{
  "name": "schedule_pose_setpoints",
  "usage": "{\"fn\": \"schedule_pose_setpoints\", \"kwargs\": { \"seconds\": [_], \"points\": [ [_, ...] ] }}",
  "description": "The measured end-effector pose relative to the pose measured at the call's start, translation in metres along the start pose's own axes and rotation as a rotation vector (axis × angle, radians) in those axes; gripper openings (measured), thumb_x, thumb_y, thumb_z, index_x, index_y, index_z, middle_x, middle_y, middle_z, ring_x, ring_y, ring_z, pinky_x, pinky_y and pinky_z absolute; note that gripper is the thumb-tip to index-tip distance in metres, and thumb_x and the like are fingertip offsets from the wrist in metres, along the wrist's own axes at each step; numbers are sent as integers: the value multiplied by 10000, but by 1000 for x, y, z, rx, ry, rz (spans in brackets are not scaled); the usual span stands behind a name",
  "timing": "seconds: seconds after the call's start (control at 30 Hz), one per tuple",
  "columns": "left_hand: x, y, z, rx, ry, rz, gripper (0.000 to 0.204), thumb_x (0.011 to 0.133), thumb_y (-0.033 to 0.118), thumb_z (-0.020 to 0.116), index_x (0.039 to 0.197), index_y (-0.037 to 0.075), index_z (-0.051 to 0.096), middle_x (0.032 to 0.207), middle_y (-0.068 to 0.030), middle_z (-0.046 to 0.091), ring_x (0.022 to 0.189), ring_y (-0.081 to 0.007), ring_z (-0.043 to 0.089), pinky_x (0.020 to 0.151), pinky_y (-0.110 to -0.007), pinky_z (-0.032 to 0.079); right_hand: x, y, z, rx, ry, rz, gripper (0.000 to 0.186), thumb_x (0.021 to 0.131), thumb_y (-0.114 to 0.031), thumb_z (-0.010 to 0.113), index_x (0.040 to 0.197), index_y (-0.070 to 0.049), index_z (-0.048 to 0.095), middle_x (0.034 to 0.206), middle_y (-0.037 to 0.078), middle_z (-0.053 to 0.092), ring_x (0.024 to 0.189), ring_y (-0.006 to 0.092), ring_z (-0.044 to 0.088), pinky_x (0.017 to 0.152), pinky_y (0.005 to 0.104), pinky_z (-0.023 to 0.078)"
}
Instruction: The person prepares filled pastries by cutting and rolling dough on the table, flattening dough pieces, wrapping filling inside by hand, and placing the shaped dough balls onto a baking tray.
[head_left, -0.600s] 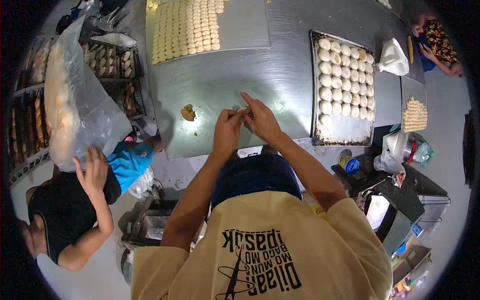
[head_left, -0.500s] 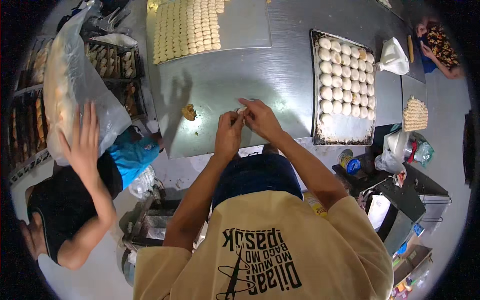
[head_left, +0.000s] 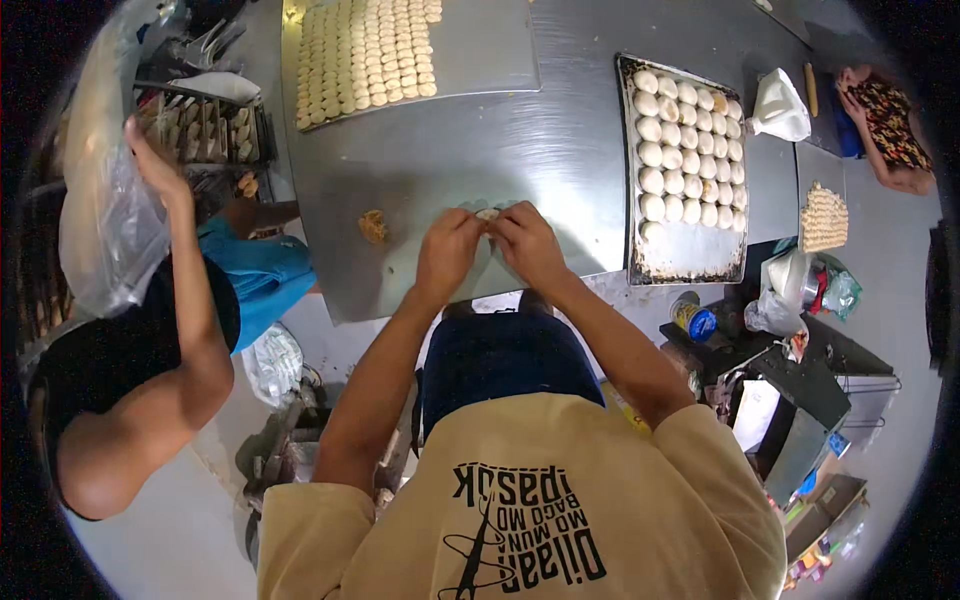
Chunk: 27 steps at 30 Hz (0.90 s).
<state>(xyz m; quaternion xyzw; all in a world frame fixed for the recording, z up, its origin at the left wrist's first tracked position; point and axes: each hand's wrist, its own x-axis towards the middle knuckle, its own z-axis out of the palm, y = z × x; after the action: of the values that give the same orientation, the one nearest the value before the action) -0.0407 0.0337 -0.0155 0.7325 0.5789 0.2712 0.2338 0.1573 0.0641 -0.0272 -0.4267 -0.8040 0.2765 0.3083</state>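
Note:
My left hand (head_left: 448,248) and my right hand (head_left: 530,242) meet over the near part of the metal table (head_left: 430,150). Between their pinched fingertips is a small pale piece of dough (head_left: 487,214), mostly hidden by the fingers. Left of my hands, a crumbly brown lump of filling (head_left: 373,227) lies on the tabletop. To the right stands a dark-rimmed baking tray (head_left: 690,262) bearing rows of round white dough balls (head_left: 673,157); its near strip is bare and stained.
Small dough pieces (head_left: 365,55) fill part of a far-left sheet (head_left: 485,50). A white scoop-like container (head_left: 780,108) sits beyond the baking tray. At left, a person (head_left: 140,400) handles a large clear plastic bag (head_left: 110,190) near bread racks (head_left: 200,128). Another person (head_left: 890,125) is far right.
My hands have come level, with the dough piece still between the fingertips. The person at left has raised an arm along the plastic bag and shifted left. The view has moved slightly.

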Motion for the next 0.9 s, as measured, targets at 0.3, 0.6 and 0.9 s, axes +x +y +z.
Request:
{"fn": "schedule_pose_setpoints", "kwargs": {
  "seconds": [0.3,0.6,0.9],
  "points": [
    [-24,5,-43,308,13,131,501,882,-35,694,1348,133,774,1296,-138,640,1181,-360,629,959,-475,561,12,-31,-9,-128,93,227,381,877,-80,771,1254,-19,777,1191,176,678,1127,404,635,965,485,569],
    [-78,-14,-90,117,138,-71,334,899,-57,702,1209,38,781,1225,-185,644,1118,-383,680,983,-481,561,72,-26,54,-593,192,188,666,1094,-450,599,1586,-5,548,1649,246,502,1573,482,389,1279,648,298],
    [-96,-8,-79,-161,159,-198,162,955,-36,735,1112,-36,772,1235,-195,640,1064,-369,709,927,-435,586,6,-7,26,-536,-116,59,699,1105,-344,598,1681,4,407,1697,259,474,1622,514,340,1319,653,287]
  ]
}}
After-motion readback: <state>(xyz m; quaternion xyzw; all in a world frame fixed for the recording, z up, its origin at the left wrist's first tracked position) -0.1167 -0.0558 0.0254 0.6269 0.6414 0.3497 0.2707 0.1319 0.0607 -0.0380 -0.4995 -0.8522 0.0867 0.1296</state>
